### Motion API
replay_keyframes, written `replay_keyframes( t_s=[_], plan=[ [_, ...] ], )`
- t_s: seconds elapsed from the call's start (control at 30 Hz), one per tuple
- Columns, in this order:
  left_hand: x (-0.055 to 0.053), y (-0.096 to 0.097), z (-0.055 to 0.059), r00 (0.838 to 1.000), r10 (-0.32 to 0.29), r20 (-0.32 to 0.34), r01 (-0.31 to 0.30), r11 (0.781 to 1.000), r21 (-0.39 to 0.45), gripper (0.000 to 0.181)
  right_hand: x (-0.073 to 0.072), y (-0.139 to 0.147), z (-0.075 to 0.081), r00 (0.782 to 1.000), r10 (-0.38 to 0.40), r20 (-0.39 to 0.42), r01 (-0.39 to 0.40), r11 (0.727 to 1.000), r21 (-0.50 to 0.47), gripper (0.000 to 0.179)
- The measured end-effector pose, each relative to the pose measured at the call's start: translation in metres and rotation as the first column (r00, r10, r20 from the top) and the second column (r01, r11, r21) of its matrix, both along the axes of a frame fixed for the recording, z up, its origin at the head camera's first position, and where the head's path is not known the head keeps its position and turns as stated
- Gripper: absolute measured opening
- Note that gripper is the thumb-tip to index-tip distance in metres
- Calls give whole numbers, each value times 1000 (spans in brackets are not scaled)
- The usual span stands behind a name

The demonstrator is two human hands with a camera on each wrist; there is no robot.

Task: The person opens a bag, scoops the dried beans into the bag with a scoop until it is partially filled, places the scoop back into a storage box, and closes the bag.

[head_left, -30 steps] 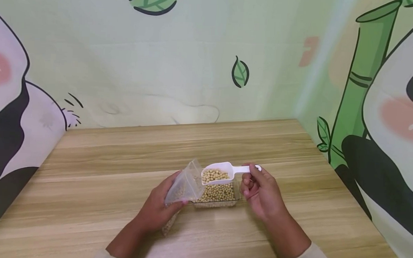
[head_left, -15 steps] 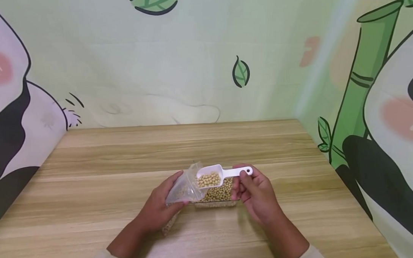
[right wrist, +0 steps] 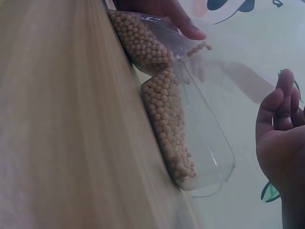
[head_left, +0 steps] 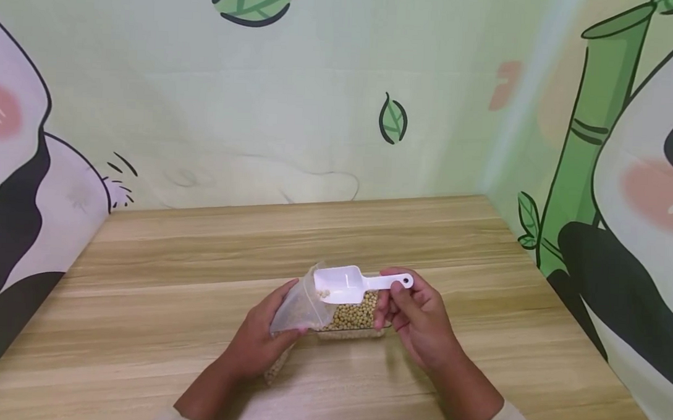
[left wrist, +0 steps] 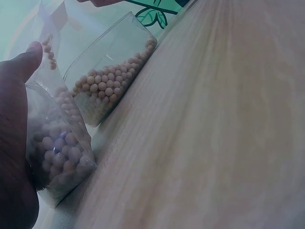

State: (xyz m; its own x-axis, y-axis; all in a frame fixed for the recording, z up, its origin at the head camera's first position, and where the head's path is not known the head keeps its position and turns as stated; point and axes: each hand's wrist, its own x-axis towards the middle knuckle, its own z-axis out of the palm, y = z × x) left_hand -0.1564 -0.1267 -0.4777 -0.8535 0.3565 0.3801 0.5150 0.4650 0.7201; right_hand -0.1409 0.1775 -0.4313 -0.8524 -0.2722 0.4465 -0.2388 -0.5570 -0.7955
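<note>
Scoop [head_left: 346,286]: pinched by right hand [head_left: 421,321], tip in bag [head_left: 296,312] left hand [head_left: 258,340] grips. Tub [head_left: 350,335]: between hands, well apart from bench [head_left: 201,248]'s far edge.

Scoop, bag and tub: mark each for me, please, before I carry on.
Scoop [head_left: 347,285]: head view, on its white bowl.
Bag [head_left: 297,309]: head view, on the plastic of its upper part.
Tub [right wrist: 204,136]: right wrist view, on its clear wall.

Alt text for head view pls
Right hand holds a white scoop, a few beans at its tip, at the mouth of a clear bag gripped by the left hand, beside a container of beans on a wooden table.
</note>
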Motion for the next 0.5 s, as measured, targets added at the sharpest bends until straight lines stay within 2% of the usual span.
replay_keyframes(
  t_s=[0.13,0.3,0.4,0.5],
  plan=[
    [-1,0,-1,1000,-2,4,2,1000,3,80,-1,1,-1,999,-38,6,38,999,-26,34],
    [-1,0,-1,1000,2,14,-2,1000,-2,81,-1,2,-2,988,-141,68,144,989,-44,28],
    [-1,0,-2,1000,-2,22,2,1000,1,81,-2,2,-2,967,-224,122,231,972,-48,25],
    [0,0,-1,1000,-2,21,2,1000,0,80,-3,2,1,932,-310,186,321,946,-34,22]
  ],
)
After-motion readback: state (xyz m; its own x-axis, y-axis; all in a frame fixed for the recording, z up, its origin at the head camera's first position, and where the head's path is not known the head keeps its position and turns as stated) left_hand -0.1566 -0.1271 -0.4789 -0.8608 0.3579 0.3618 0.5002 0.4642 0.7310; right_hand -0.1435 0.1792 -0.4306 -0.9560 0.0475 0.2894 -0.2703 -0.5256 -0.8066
